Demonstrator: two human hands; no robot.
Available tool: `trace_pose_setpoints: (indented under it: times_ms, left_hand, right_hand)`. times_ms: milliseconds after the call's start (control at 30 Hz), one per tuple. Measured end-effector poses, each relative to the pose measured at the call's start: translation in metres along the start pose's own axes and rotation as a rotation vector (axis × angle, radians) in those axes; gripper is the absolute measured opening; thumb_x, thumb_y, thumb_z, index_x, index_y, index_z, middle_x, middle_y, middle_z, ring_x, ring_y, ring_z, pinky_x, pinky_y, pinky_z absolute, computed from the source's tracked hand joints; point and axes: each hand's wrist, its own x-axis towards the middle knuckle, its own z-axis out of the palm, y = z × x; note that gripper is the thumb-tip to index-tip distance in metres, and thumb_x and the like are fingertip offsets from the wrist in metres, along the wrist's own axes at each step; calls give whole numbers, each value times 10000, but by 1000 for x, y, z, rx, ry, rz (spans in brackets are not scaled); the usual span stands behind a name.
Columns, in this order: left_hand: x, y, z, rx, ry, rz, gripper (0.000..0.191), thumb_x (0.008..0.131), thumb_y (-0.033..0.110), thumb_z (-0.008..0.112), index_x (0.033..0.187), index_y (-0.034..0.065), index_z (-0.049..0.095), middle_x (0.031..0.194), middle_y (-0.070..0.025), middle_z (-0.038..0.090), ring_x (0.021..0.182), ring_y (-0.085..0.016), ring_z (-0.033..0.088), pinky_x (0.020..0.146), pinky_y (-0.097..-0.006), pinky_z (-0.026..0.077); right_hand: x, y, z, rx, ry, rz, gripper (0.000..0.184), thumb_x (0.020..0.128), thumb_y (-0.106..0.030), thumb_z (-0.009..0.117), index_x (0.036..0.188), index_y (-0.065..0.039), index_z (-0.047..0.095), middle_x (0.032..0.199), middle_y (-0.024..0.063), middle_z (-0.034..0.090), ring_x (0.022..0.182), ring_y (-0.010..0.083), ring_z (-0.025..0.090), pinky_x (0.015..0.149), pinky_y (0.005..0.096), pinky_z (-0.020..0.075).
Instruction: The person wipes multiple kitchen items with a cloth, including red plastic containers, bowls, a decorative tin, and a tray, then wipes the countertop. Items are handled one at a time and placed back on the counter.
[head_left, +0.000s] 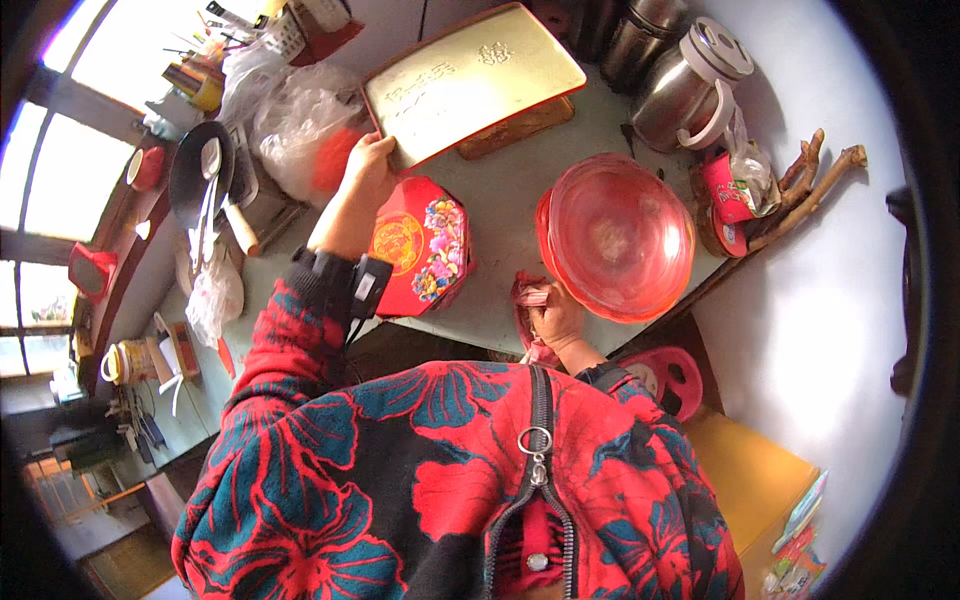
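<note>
My left hand (371, 161) grips the near left corner of a gold-coloured metal tray or lid (476, 79) with a red rim and raised characters. It is held tilted over a brown box (517, 129). Close to that wrist lies a red octagonal box (427, 244) with printed flowers and a gold emblem. My right hand (556, 315) holds a crumpled red cloth (527, 304) at the table's near edge. Just beyond the right hand, translucent red plastic bowls or basins (619, 236) sit on the pale green tabletop (499, 202).
A steel jug (686, 94), a cup with a plastic bag (739, 180) and branches (814, 191) stand at the right by the wall. Plastic bags (307, 120), a black pan (201, 169) with ladles, and a basket (285, 37) crowd the left. A pink stool (675, 379) is below the right edge.
</note>
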Motion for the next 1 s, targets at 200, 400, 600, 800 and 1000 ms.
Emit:
trace_pose_setpoints:
  times_ms: [200,400,600,800,1000]
  left_hand:
    - [-154,17,-79,91,32,99,233,928,121,439,1131,25,500,1086,-92,590,947,-217,610,820,-381,521]
    - [-322,-6,-136,-12,391,190,247,954,172,451,1142,14,476,1069,-111,598,949,-193,612,809,-321,517]
    - [-389,-44,-159,24,525,176,239,946,195,497,1097,10,489,967,-72,604,825,-125,590,756,-268,500]
    - [-392,-51,-193,-8,461,190,237,952,202,482,1066,-6,477,986,-81,592,854,-140,595,786,-294,508]
    - [-417,-61,-222,-5,491,161,222,955,212,478,1049,11,482,943,-45,567,827,-101,530,773,-258,463]
  right_hand:
    - [3,1,-6,230,-103,23,241,704,-212,645,919,-116,596,855,84,598,835,296,587,732,410,464]
    - [5,-36,-32,729,-168,82,189,826,-257,633,930,-101,611,906,77,615,830,246,611,728,329,489]
    - [41,-103,-59,1094,-282,-29,226,947,-239,503,872,-26,521,889,92,645,670,117,587,573,245,483]
    - [69,-169,-99,1047,3,-46,121,924,-58,494,889,-7,598,840,74,623,747,146,588,676,260,478]
    - [34,-295,-38,659,-488,-426,286,854,-213,590,1070,-26,565,1066,149,576,1006,276,550,877,392,433]
